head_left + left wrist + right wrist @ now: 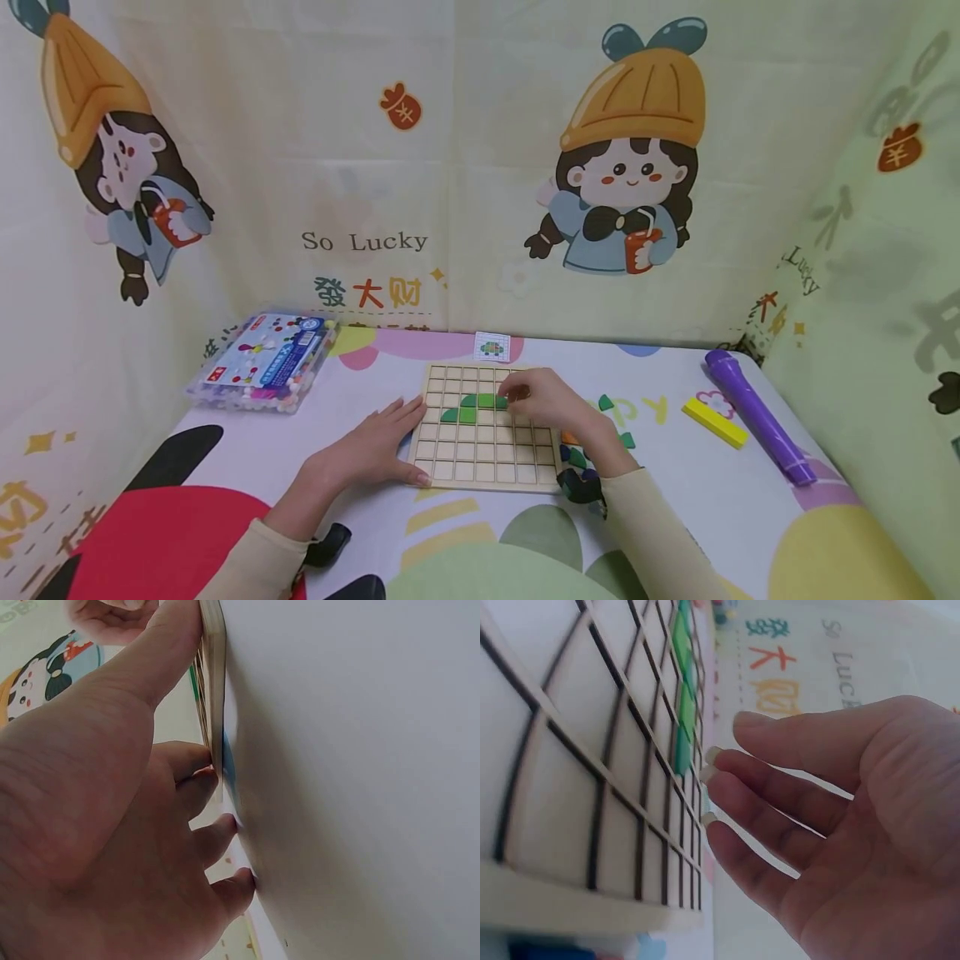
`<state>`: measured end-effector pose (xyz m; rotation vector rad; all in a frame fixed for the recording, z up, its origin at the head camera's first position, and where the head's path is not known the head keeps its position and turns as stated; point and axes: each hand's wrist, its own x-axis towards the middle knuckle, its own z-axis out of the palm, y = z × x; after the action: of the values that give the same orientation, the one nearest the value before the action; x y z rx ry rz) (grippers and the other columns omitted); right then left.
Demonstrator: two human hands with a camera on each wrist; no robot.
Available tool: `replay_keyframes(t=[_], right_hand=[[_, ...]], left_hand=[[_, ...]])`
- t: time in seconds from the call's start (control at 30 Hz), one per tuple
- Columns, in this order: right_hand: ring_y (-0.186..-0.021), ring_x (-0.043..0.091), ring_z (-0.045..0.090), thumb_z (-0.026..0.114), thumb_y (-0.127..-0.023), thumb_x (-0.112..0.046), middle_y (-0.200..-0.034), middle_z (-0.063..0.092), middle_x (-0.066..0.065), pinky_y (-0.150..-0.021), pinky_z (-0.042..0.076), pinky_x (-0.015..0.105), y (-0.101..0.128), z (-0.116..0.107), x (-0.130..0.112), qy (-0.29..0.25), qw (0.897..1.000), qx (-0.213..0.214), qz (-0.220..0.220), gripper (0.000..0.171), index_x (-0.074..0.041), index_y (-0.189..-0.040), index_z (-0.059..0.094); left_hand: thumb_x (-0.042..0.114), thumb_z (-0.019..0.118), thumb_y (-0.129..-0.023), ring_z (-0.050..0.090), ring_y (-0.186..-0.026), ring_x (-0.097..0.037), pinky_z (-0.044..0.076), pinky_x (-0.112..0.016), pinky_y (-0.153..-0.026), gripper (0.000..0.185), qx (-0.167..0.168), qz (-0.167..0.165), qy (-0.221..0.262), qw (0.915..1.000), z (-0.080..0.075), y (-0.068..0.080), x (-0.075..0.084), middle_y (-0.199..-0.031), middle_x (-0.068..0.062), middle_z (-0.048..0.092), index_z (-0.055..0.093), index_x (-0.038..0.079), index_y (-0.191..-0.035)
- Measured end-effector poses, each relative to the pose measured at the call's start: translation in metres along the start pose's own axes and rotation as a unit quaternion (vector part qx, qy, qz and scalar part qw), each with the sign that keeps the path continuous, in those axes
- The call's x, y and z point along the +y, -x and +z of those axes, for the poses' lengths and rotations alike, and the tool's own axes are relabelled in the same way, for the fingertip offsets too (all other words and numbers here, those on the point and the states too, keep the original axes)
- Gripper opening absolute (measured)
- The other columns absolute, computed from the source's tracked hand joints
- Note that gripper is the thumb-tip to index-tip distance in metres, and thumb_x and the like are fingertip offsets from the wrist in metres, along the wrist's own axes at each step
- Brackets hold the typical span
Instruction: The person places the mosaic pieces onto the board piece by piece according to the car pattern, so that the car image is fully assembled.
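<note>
Table cover [750,517]: printed cloth with coloured shapes, filling the lower half of the head view; a cartoon-printed backdrop stands behind it.

Wooden grid board [483,425]: square tray of small cells, at the lower centre of the head view, lying flat on the cover. Contents: green tiles [474,407] in a short row and step across the upper middle cells; the remaining cells show bare wood. In the right wrist view the same green tiles [682,690] run along the upper part of the board [570,772].

Clear plastic box [262,361]: centre left, well apart from the board, lid shut with a printed label; small beads or pegs show through the wall, kind not discernible.

Purple marker-shaped cylinder [757,415]: right of frame, lying diagonally.

Left hand [375,446]: fingers straight and spread flat, resting on the cover against the board's left edge, with the thumb lying along the board's bottom-left corner. In the left wrist view the left hand [112,825] has fingertips at the board's edge [214,675].

Right hand [543,400]: over the board's upper right cells, fingers loosely extended, tips at the right end of the green row; in the right wrist view the right hand [840,825] grips nothing.

Yellow block [714,422]: just left of the purple cylinder.

Loose tiles [600,433]: green, orange and blue pieces just right of the board, partly hidden by the right wrist.

Pattern card [492,347]: small, above the board's top edge.
</note>
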<state>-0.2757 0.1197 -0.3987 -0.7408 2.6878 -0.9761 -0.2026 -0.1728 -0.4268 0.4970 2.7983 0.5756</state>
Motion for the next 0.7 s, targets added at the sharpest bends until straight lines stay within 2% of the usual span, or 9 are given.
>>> replay_keyframes(t=[0.17,0.27,0.5,0.7], right_hand=[[-0.086,0.016,0.058,0.068,-0.088,-0.003,-0.096,0.069,0.003,-0.082,0.053,0.032,0.005,-0.010,0.009,-0.013,1.000,-0.011,0.025,0.017,-0.010,-0.103,0.073],[-0.084,0.017,0.057,0.069,-0.087,-0.003,-0.093,0.068,0.003,-0.079,0.052,0.030,0.008,-0.018,0.015,-0.015,0.999,-0.025,0.034,0.014,-0.009,-0.099,0.072],[-0.080,0.019,0.056,0.072,-0.082,0.001,-0.087,0.066,0.008,-0.071,0.052,0.029,0.017,-0.034,0.038,-0.045,0.995,-0.081,0.038,0.016,-0.005,-0.097,0.071],[-0.078,0.020,0.057,0.073,-0.082,0.002,-0.087,0.068,0.011,-0.073,0.053,0.030,0.022,-0.045,0.054,-0.063,0.993,-0.099,0.032,0.014,-0.002,-0.095,0.072]], left_hand=[[0.060,0.082,-0.070,0.016,-0.154,-0.039,0.018,-0.063,-0.121,0.114,-0.001,0.002,0.006,1.0000,-0.002,0.002,0.002,-0.167,-0.008,0.023,0.029,0.008,-0.157],[0.060,0.082,-0.070,0.015,-0.154,-0.039,0.018,-0.063,-0.121,0.115,-0.001,0.002,0.007,1.0000,-0.002,0.002,0.002,-0.167,-0.008,0.023,0.029,0.008,-0.157],[0.063,0.081,-0.069,0.015,-0.154,-0.039,0.018,-0.063,-0.122,0.115,-0.001,0.000,0.002,1.0000,0.001,0.001,-0.001,-0.167,-0.007,0.022,0.028,0.009,-0.157],[0.063,0.080,-0.069,0.014,-0.154,-0.039,0.018,-0.063,-0.122,0.116,-0.002,0.002,0.004,1.0000,0.001,0.000,-0.002,-0.167,-0.006,0.021,0.027,0.010,-0.157]])
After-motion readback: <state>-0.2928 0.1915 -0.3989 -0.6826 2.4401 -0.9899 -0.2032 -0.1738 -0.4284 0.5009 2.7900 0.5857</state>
